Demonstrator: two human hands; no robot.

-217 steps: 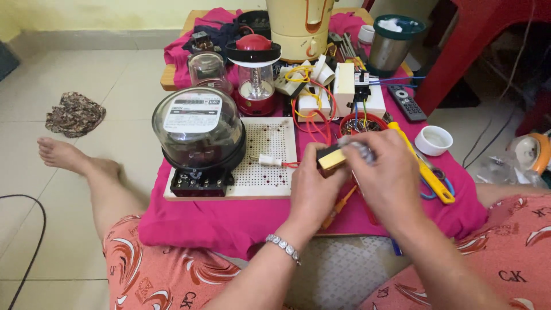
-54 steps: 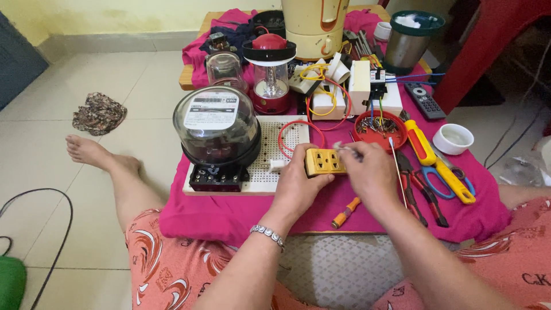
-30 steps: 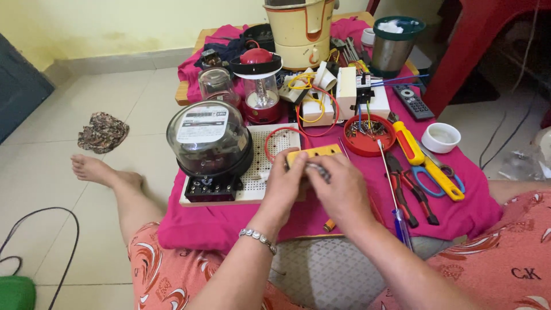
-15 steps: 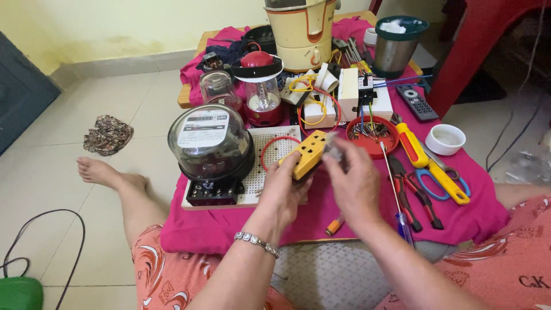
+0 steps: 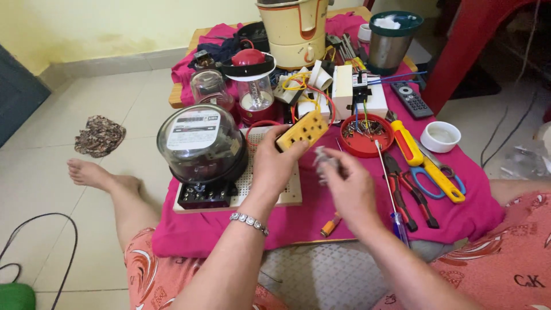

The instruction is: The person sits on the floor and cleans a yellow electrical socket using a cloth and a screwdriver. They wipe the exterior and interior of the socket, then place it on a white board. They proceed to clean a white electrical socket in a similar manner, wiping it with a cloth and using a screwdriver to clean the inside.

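Left hand [image 5: 277, 163] clenched around the lower end of a yellow socket box [image 5: 303, 130], held tilted just above the white perforated board [image 5: 285, 192], long axis rising away and to the right. Right hand [image 5: 346, 185] just right of the box and slightly nearer the body, fingers [image 5: 325, 160] pinched on a small greyish part [image 5: 320, 154], too blurred to identify. Part close beside the box's lower right edge, not touching. Red dish of screws [image 5: 364, 135] just beyond, glass-domed electricity meter [image 5: 201, 149] to the box's left on the pink-clothed worktop [image 5: 459, 215]
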